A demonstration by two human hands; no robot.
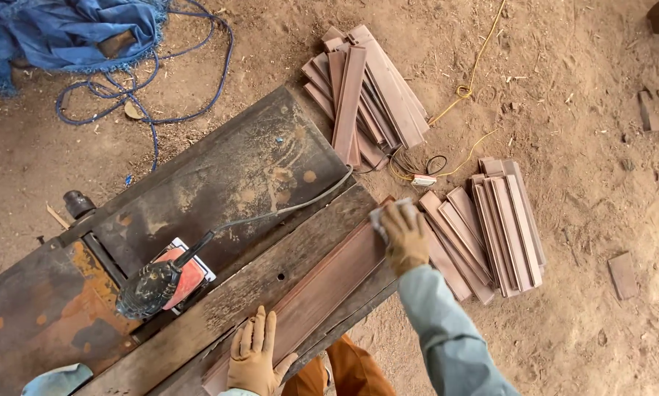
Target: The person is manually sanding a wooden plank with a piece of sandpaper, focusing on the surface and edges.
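Left hand (256,356) lies spread on the reddish board (322,290); right hand (404,238) fingers pinch grey sandpaper (382,218).

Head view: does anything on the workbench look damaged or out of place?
Yes. The metal bench top is rusty and stained, and the electric sander lies tilted across a gap. The plank under both gloved hands looks intact.

- Two gloved hands: the left grip (255,356) and the right grip (404,238).
- One long board (322,290) under both grips, on the desk (219,176).
- One power sander (162,280), left of the left grip.
- Two heaps of boards on the ground: one (365,95) beyond the right grip, one (491,227) just right of it.
- One blue rope (150,110), one yellow cord (465,92).
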